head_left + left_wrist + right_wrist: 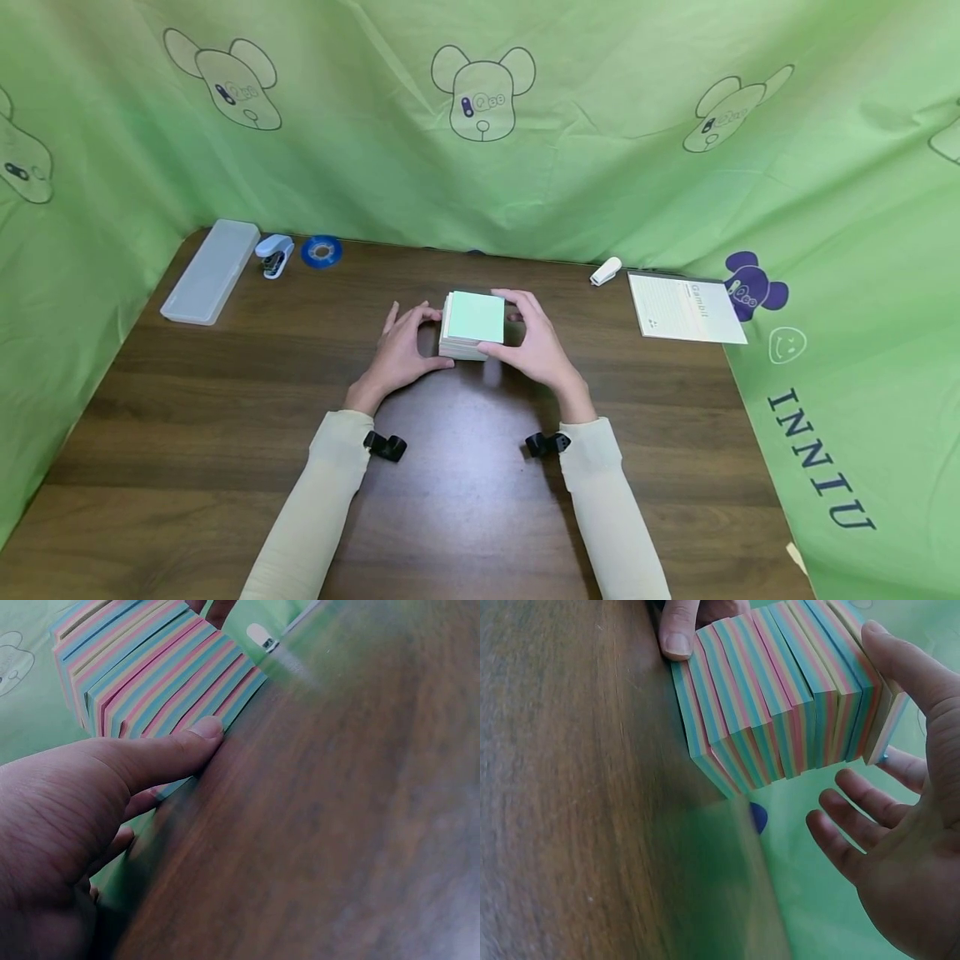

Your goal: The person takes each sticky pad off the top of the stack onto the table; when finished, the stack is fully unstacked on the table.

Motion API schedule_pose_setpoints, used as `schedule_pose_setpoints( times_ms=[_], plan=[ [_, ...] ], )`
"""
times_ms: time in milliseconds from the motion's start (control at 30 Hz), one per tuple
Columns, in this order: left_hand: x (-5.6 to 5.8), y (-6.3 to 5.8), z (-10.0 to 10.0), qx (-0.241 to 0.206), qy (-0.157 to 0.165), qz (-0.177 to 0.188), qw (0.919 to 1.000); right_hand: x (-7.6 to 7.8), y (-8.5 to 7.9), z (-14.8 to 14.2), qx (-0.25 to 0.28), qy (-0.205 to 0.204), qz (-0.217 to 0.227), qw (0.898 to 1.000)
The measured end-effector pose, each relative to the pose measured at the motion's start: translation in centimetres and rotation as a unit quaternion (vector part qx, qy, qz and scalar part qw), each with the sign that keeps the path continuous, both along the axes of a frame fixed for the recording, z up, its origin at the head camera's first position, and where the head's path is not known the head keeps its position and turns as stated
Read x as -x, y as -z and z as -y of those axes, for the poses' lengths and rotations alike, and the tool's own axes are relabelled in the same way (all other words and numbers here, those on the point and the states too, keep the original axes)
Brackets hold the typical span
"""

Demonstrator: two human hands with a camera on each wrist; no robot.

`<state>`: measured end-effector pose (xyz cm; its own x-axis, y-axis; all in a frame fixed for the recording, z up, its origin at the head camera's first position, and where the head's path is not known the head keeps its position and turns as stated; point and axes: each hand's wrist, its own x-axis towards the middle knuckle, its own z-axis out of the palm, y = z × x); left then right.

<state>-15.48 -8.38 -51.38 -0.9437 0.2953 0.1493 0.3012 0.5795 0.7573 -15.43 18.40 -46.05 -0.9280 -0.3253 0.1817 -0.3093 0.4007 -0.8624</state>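
A tall stack of sticky note pads (477, 317) stands on the table, a pale green sheet on top. Its sides, striped pink, yellow, green and blue, show as several slightly uneven pads (757, 690) in the right wrist view. Low on the stack, my left hand (401, 350) holds it, thumb at the near side; its other fingertips are partly hidden behind. My right hand (532, 342) grips the upper end between thumb and index finger, its remaining fingers spread loosely off the side. In the left wrist view, the left thumb (176, 754) lies against the striped edges.
Along the table's back left are a translucent plastic case (212, 273), a light blue stapler (275, 255) and a blue tape roll (322, 252). Back right hold a small white device (606, 271) and a notepad (686, 308). A green printed curtain (480, 183) borders the table.
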Motion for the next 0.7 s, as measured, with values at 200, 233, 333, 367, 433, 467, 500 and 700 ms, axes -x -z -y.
schedule_pose_setpoints(
  times_ms=[200,233,333,367,433,467,500,700],
  plan=[
    [-0.07,0.11,0.09,-0.005,0.0,-0.005,1.0,-0.11,0.0,-0.07,-0.017,0.001,0.01,1.0],
    [-0.07,0.14,0.1,-0.005,0.0,-0.007,1.0,-0.1,0.03,-0.06,-0.021,0.003,0.007,1.0],
    [-0.07,0.26,0.12,-0.007,-0.002,-0.006,1.0,-0.1,-0.01,-0.04,-0.032,0.006,-0.001,0.999],
    [-0.07,0.29,0.13,-0.007,-0.002,-0.006,1.0,-0.1,-0.05,-0.02,-0.034,0.006,-0.003,0.999],
    [-0.07,0.38,0.13,-0.009,-0.002,-0.008,0.9999,-0.1,-0.09,-0.03,-0.037,0.006,-0.004,0.999],
    [-0.08,0.4,0.12,-0.011,-0.002,-0.007,0.9999,-0.09,-0.09,-0.05,-0.038,0.007,-0.004,0.999],
    [-0.08,0.41,0.12,-0.011,-0.002,-0.008,0.9999,-0.09,-0.1,-0.07,-0.039,0.007,-0.004,0.999],
    [-0.02,0.52,0.08,-0.011,-0.002,-0.011,0.9999,-0.09,-0.15,-0.23,-0.047,0.014,0.001,0.999]
  ],
)
